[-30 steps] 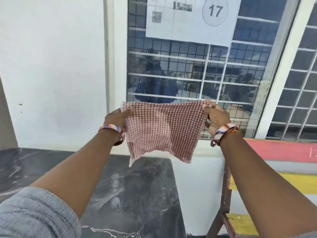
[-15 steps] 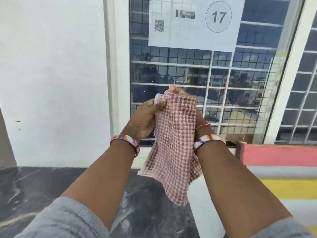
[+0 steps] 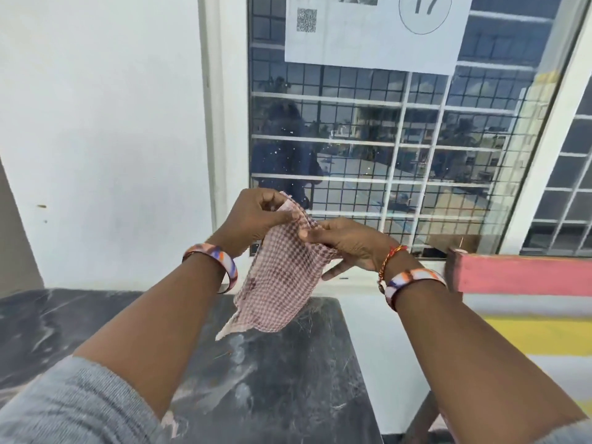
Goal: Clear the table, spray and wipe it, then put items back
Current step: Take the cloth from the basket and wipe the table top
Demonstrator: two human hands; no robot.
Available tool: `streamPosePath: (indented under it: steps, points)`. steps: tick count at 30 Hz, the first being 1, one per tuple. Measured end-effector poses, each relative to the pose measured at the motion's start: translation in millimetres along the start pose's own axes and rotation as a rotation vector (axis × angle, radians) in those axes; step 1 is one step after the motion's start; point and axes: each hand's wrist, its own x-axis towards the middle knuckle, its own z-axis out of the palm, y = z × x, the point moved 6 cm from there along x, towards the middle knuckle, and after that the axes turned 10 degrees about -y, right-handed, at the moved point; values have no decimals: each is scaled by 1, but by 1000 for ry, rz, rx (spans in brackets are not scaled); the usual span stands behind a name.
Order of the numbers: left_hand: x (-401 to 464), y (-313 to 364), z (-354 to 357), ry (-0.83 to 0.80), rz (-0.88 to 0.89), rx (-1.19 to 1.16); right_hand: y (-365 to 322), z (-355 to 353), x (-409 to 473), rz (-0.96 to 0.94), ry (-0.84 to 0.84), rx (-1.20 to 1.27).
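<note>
- The dark marble table [image 3: 288,395] lies bare below the arms, open to a hand anywhere on its visible top.
- The white wall [image 3: 96,139] and barred window [image 3: 384,155] close off its far side.
- A pink bench [image 3: 525,277] stands to the right.

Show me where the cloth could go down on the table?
The dark table is bare between the arms, below the cloth, and at its left part by the white wall. The only crowding is both hands, left hand, right hand.

A barred window [image 3: 400,149] reflects daylight and buildings; a white wall [image 3: 96,139] lies left of it, a numbered paper sheet [image 3: 371,33] on its glass, a pink ledge [image 3: 525,275] below-right.
</note>
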Motion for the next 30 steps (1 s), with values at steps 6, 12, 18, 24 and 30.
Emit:
streamPosePath:
  steps: [6,12,18,24,30]
  points:
    - [-24,-55,-8,-93,-189,99,37,2,6,87,-8,159]
    - [-19,-82,-18,-33,-251,161,23,-2,37,-27,402,106]
    - [-7,-89,-7,-309,-232,221,26,-22,41,-36,549,-59]
    - [-64,-180,11,-672,-466,240,145,21,29,632,-159,-437]
    - [-104,-271,-30,-614,-669,612,188,77,90,209,84,-524]
